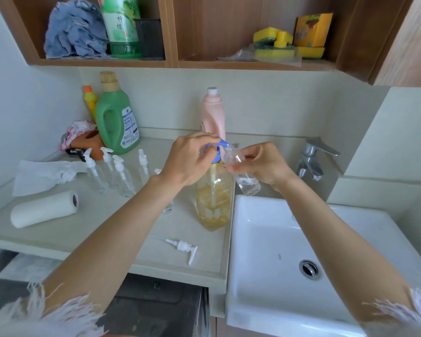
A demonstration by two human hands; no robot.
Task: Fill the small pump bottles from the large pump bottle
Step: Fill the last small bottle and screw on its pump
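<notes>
Standing upright, large pump bottle (214, 198) — left hand (190, 159) gripping pump; right hand (260, 164) pinching tilted small bottle (241, 171) — mouth at spout.

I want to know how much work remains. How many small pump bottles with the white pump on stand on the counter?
4, in a row left of the left hand: at. A fifth white pump tip shows by the wrist; its bottle is hidden.

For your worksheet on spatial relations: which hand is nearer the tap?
Right. The right hand, holding a small bottle, is just left of the tap; the left hand is farther left, on the blue pump.
</notes>
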